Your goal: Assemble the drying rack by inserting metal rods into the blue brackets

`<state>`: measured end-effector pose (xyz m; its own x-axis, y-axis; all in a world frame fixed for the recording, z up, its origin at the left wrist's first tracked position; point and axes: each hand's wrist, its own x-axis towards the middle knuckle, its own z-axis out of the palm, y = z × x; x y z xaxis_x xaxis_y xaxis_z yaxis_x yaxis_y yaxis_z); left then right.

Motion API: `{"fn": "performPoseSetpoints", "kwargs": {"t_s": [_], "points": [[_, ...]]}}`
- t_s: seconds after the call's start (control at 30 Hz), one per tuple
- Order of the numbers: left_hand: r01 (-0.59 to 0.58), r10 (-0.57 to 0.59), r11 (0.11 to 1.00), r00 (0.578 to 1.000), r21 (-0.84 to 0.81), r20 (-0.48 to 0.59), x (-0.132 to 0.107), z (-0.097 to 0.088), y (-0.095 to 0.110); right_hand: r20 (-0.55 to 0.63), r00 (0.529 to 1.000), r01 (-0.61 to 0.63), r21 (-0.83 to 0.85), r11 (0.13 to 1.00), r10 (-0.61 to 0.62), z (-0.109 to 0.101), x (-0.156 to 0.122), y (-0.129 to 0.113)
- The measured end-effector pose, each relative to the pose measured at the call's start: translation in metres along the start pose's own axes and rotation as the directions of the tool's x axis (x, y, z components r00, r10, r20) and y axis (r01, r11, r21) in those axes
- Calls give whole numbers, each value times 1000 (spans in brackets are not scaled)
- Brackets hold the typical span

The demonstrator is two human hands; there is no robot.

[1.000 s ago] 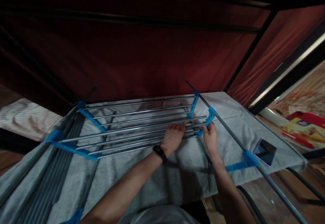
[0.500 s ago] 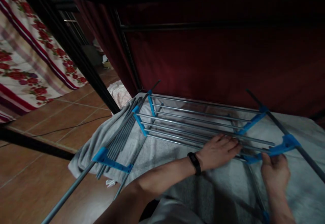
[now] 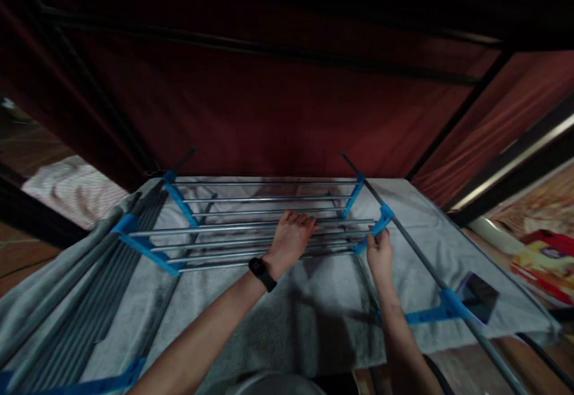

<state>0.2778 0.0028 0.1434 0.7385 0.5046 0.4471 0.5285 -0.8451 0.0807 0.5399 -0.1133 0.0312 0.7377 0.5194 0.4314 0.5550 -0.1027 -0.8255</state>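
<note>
Roughly half assembled, by appearance. From the left: a bundle of gray tubes [image 3: 105,287], loose-looking, lying on the gray fleece cloth [image 3: 251,317]; alongside, the near left blue bracket [image 3: 89,385], with no crossbars visible. In the middle, on the cloth, the metal-tube rack [image 3: 233,228]: far-tier rods [image 3: 269,198] apparently seated at both ends; middle-tier rods [image 3: 224,243] fitted at left into a blue bracket [image 3: 147,250]. Over these rods, the left hand [image 3: 293,236], fingers curled down around them. Farther right, the right hand [image 3: 380,253], fingers pinched on the right middle bracket [image 3: 382,220], beside the rod ends; topmost rod just short of it, so probably not yet joined there. Nearer, the near right bracket [image 3: 430,314], also without crossbars.

Around the work, again from the left: tiled floor [image 3: 27,254], pale striped fabric [image 3: 72,186], then a dark red curtain [image 3: 278,114] behind a black frame [image 3: 287,53]. At right, on the cloth, a smartphone [image 3: 482,296]; beyond the edge, a red-and-yellow package [image 3: 545,260], label too blurred to read.
</note>
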Motion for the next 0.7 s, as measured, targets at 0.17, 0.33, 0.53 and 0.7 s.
{"fn": "performPoseSetpoints", "kwargs": {"t_s": [0.17,0.33,0.53,0.7], "points": [[6,-7,1000,998,-15,-57,1,-3,2,27,1000,-2,28,1000,1,1,1,5],[5,-6,1000,998,-9,-70,2,-8,5,13,1000,0,69,998,-1,3,1,4],[27,-27,1000,999,5,-45,1,-12,8,33,999,8,83,997,-10,0,0,0],[23,-22,1000,999,8,-33,1,-15,9,33,999,1,80,997,-4,0,0,0]]}}
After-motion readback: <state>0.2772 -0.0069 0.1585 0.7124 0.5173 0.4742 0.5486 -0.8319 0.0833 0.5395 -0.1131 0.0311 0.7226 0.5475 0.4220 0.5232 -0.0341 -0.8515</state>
